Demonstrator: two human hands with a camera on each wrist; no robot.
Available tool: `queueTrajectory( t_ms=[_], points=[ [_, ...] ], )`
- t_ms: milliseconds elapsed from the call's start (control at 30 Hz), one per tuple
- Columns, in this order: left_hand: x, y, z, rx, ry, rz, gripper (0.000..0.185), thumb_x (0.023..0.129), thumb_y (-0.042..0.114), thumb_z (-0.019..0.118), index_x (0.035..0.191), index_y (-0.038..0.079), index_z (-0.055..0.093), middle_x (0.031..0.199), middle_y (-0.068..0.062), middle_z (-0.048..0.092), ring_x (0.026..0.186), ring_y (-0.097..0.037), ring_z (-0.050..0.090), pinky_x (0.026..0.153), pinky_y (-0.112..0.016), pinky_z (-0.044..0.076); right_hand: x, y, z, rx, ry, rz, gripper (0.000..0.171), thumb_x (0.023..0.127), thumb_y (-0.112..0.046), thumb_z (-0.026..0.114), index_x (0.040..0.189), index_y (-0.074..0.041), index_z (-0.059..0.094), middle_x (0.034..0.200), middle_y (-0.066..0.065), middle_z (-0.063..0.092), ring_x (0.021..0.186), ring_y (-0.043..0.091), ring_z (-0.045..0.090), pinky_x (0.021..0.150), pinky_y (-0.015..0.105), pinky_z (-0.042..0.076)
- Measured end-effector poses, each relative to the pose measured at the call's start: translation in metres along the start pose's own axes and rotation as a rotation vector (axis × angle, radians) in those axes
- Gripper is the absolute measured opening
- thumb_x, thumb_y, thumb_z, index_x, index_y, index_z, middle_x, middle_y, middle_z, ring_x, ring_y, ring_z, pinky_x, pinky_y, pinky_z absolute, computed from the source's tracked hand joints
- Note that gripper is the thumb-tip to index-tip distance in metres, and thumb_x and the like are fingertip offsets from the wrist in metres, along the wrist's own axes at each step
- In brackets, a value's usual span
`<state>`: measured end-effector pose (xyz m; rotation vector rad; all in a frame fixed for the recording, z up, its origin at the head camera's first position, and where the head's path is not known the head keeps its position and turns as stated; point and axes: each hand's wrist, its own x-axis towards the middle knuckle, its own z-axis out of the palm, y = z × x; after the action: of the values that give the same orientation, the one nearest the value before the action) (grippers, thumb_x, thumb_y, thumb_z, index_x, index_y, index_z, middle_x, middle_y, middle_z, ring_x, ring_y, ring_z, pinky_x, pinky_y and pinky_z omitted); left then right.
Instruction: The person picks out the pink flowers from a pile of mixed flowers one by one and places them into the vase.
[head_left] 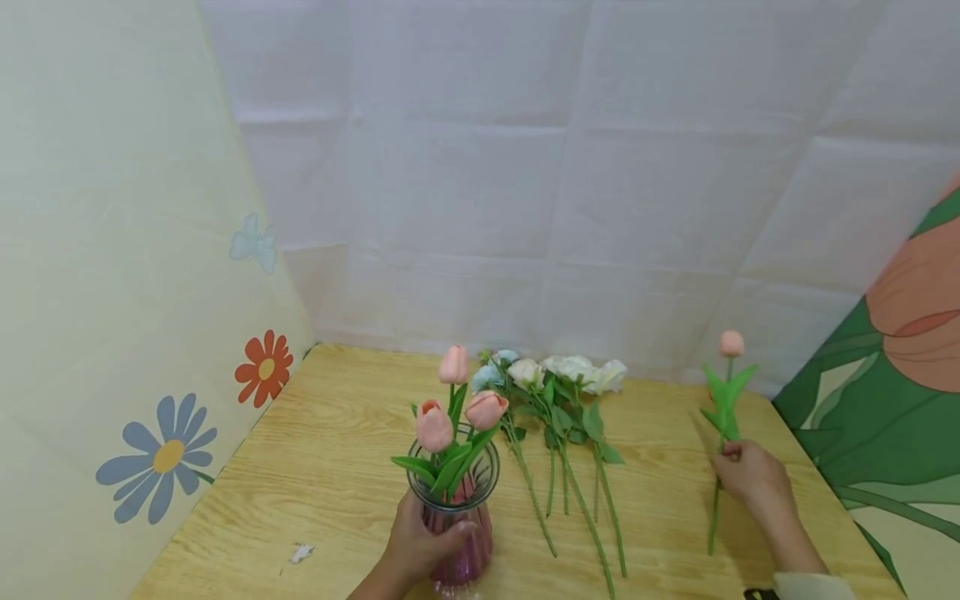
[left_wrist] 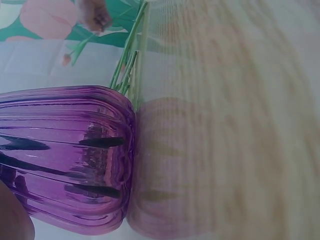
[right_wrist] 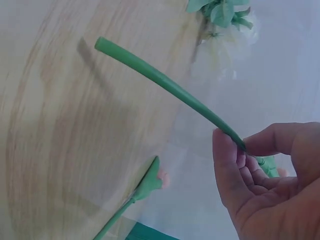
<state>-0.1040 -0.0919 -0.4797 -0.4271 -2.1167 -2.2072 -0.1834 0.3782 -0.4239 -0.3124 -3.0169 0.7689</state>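
A ribbed glass vase (head_left: 459, 542), purple in its lower part, stands on the table near the front. Several pink tulips (head_left: 452, 421) with green leaves rise from its mouth. My left hand (head_left: 420, 542) grips the vase from the left, thumb across its front. At the right side, my right hand (head_left: 753, 479) pinches the green stem of a single pink tulip (head_left: 731, 343), bloom up. In the right wrist view the bare stem end (right_wrist: 150, 72) sticks out past thumb and fingertips. Another tulip (right_wrist: 145, 187) shows below it in that view.
White and pale blue flowers (head_left: 570, 371) with long green stems lie between the hands. Behind the wooden table (head_left: 345, 417) hangs a white cloth (head_left: 465, 183). Printed panels flank both sides. A small whitish patch (head_left: 302, 553) marks the tabletop at the left.
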Motion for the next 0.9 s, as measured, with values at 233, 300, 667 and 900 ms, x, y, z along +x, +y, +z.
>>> queueTrajectory(
  t_ms=[233, 300, 667, 900],
  points=[
    [0.002, 0.001, -0.001, 0.01, -0.017, 0.018, 0.072, 0.082, 0.011, 0.078, 0.145, 0.012, 0.042, 0.14, -0.009, 0.058, 0.127, -0.02, 0.058, 0.112, -0.035, 0.047, -0.006, -0.01, -0.004, 0.032, 0.073, -0.026, 0.043, 0.096, -0.023, 0.052, 0.115, 0.014, 0.054, 0.105, 0.033, 0.063, 0.091, 0.041, 0.061, 0.064, 0.037, 0.049],
    [0.002, 0.0, -0.001, 0.01, -0.014, 0.021, 0.073, 0.082, 0.011, 0.079, 0.145, 0.013, 0.042, 0.14, -0.009, 0.058, 0.127, -0.02, 0.058, 0.111, -0.031, 0.047, -0.007, -0.013, -0.005, 0.041, 0.083, -0.022, 0.043, 0.097, -0.024, 0.052, 0.116, 0.014, 0.053, 0.106, 0.033, 0.062, 0.091, 0.041, 0.061, 0.064, 0.036, 0.049],
    [0.002, -0.001, 0.0, -0.015, -0.008, 0.016, 0.074, 0.08, 0.009, 0.078, 0.145, 0.012, 0.042, 0.139, -0.01, 0.058, 0.127, -0.019, 0.059, 0.111, -0.024, 0.045, -0.018, -0.032, -0.007, 0.115, 0.12, -0.018, 0.037, 0.095, -0.02, 0.05, 0.114, 0.012, 0.056, 0.097, 0.022, 0.065, 0.082, 0.031, 0.063, 0.057, 0.029, 0.046],
    [0.001, -0.002, -0.001, -0.017, -0.014, 0.002, 0.074, 0.081, 0.008, 0.079, 0.145, 0.012, 0.042, 0.139, -0.01, 0.059, 0.126, -0.018, 0.059, 0.114, -0.041, 0.046, -0.028, -0.044, -0.006, 0.149, 0.17, -0.029, 0.038, 0.095, -0.019, 0.049, 0.119, 0.011, 0.052, 0.104, 0.027, 0.063, 0.09, 0.038, 0.064, 0.059, 0.028, 0.048]
  ],
)
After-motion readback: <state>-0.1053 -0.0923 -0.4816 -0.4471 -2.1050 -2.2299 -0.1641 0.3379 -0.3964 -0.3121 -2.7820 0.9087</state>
